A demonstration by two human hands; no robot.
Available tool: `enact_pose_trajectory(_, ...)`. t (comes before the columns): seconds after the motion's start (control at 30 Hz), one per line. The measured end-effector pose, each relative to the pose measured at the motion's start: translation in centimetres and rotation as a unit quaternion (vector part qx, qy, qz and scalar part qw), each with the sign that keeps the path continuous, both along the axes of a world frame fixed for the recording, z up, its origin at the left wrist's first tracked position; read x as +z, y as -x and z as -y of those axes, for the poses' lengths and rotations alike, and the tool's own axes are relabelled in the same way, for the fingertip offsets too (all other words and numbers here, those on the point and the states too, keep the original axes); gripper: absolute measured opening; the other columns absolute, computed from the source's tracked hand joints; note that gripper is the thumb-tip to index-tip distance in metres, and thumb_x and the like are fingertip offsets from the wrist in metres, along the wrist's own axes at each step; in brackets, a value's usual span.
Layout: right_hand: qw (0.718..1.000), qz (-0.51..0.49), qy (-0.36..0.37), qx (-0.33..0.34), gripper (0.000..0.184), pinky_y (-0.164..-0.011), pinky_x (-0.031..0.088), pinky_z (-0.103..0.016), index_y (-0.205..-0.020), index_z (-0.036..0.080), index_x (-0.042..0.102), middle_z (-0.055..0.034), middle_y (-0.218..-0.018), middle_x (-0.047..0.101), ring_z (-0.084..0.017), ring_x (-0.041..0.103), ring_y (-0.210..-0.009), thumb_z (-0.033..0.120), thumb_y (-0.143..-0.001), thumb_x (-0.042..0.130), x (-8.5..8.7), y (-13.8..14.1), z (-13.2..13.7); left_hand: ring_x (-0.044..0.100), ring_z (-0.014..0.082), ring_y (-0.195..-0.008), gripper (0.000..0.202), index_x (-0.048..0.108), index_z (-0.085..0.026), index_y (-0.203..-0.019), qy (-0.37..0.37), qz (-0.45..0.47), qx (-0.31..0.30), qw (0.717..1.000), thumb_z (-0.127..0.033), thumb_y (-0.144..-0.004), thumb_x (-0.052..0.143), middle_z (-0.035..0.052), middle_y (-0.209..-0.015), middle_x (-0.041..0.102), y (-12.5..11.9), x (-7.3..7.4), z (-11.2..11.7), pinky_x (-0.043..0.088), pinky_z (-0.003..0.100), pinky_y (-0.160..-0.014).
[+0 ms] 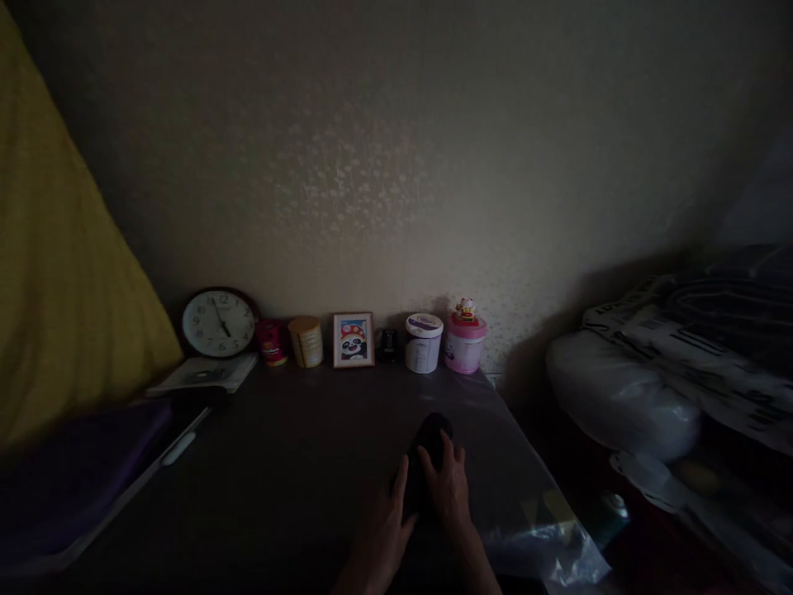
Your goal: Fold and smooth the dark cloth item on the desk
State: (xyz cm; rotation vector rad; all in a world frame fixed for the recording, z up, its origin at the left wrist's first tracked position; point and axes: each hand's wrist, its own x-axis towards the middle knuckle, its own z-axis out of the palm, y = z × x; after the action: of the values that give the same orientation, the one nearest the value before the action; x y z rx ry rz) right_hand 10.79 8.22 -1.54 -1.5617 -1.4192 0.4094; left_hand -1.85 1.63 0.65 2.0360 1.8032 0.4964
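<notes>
"Lying on the desk (297,463), near its front edge, is a black object (429,435). What do the hands do with it?"

"The left hand (387,516) has a loose grip, thumb well apart from the fingers, along the object's left side. The right hand (450,479) rests on the other side, fingers spread and bent onto the top. Whether that grip is closed firmly, I cannot tell."

"And the object's looks?"

"Dark, longish, rounded at the far end; in this gloom its details vanish, and I see no lettering on it."

"Any writing further out?"

"By the wall stand a framed panda picture (353,340), a white tub (424,345) with print too small to read, and a pink tub (464,347) bearing a small panda. The round clock (219,324) shows numerals, 12 and 6 among them. Off to the right, a white bag (657,339) carries big dark letters, starting 'LU'."
</notes>
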Motion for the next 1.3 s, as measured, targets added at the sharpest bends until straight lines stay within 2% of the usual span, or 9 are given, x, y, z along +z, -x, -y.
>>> enact_pose_trajectory(0.17,0.991,0.083,-0.046,0.098,0.03,-0.083,0.047,-0.032,-0.109,0.027,0.059,-0.0079,-0.118,0.047,-0.019,0.057,-0.098,0.034,-0.086,0.04,0.1,-0.3,0.2,0.033,0.0239,-0.128,0.068,0.015,-0.022,-0.139,0.01,-0.092,0.021,0.995,-0.021,-0.079,0.049,0.0136,-0.141,0.032,-0.5,-0.3,0.1,0.032,0.036,-0.102)
enact_pose_trajectory(0.37,0.973,0.042,-0.096,0.208,0.019,-0.079,0.046,-0.027,-0.089,0.022,0.06,-0.0054,-0.098,0.056,-0.015,0.058,-0.086,0.031,-0.085,0.043,1.0,-1.1,-0.4,0.036,0.0237,-0.126,0.071,0.014,-0.032,-0.138,-0.01,-0.065,0.014,0.998,-0.023,-0.078,0.052,0.0118,-0.139,0.035,-0.4,-0.8,0.0,0.034,0.036,-0.1)
enact_pose_trajectory(0.5,0.974,-0.059,-0.034,0.216,0.02,-0.071,0.045,-0.025,-0.083,0.021,0.057,-0.002,-0.081,0.059,-0.015,0.056,-0.078,0.038,-0.083,0.048,1.2,-2.2,-0.1,0.039,0.0252,-0.124,0.07,0.016,-0.037,-0.136,-0.002,-0.066,0.01,0.998,-0.022,-0.078,0.051,0.0111,-0.138,0.036,-0.3,-0.8,0.0,0.036,0.037,-0.098)
enact_pose_trajectory(0.63,0.96,-0.153,0.035,0.232,0.025,-0.064,0.042,-0.022,-0.084,0.02,0.058,0.0009,-0.075,0.057,-0.014,0.053,-0.071,0.043,-0.08,0.051,1.7,-3.1,1.3,0.042,0.0249,-0.121,0.064,0.019,-0.039,-0.135,-0.004,-0.059,-0.005,0.998,-0.021,-0.08,0.048,0.0098,-0.134,0.038,-0.4,-0.5,0.0,0.041,0.036,-0.093)
enact_pose_trajectory(0.77,0.945,-0.175,0.048,0.272,0.025,-0.067,0.041,-0.022,-0.081,0.02,0.059,0.0014,-0.075,0.056,-0.014,0.052,-0.072,0.044,-0.079,0.051,3.1,-2.7,2.2,0.047,0.0259,-0.117,0.064,0.02,-0.037,-0.135,-0.008,-0.079,-0.004,0.997,-0.018,-0.08,0.046,0.01,-0.131,0.041,-0.5,-0.3,0.2,0.043,0.039,-0.091)
enact_pose_trajectory(0.9,0.941,-0.13,0.048,0.308,0.02,-0.07,0.041,-0.023,-0.075,0.019,0.059,0.0011,-0.074,0.057,-0.014,0.052,-0.074,0.037,-0.079,0.05,4.3,-1.7,1.5,0.044,0.0269,-0.119,0.06,0.027,-0.033,-0.134,-0.025,-0.096,-0.009,0.995,-0.017,-0.08,0.045,0.0111,-0.133,0.04,-0.6,-0.1,0.3,0.041,0.039,-0.093)
enact_pose_trajectory(1.03,0.947,-0.031,0.038,0.317,0.014,-0.071,0.042,-0.024,-0.077,0.02,0.062,-0.0003,-0.078,0.059,-0.014,0.054,-0.076,0.026,-0.078,0.049,4.4,-1.0,-0.1,0.047,0.0277,-0.115,0.057,0.028,-0.034,-0.134,-0.021,-0.101,-0.005,0.995,-0.021,-0.081,0.044,0.0116,-0.134,0.04,-0.7,-0.6,0.3,0.044,0.038,-0.087)
enact_pose_trajectory(1.2,0.946,0.155,0.045,0.281,0.016,-0.067,0.041,-0.023,-0.07,0.019,0.062,-0.0028,-0.078,0.059,-0.013,0.055,-0.072,0.015,-0.075,0.047,4.3,0.3,-1.3,0.046,0.0277,-0.116,0.055,0.027,-0.018,-0.136,-0.014,-0.098,0.015,0.995,-0.026,-0.083,0.039,0.0169,-0.135,0.039,-0.7,-1.4,0.5,0.04,0.04,-0.093)
enact_pose_trajectory(1.3,0.942,0.219,0.067,0.244,0.015,-0.064,0.039,-0.023,-0.075,0.018,0.06,-0.0039,-0.077,0.061,-0.014,0.055,-0.07,0.013,-0.075,0.045,4.6,1.5,-1.4,0.045,0.027,-0.118,0.056,0.029,-0.015,-0.135,-0.01,-0.09,0.014,0.996,-0.028,-0.082,0.039,0.0164,-0.134,0.041,-0.5,-1.4,0.6,0.038,0.039,-0.096)
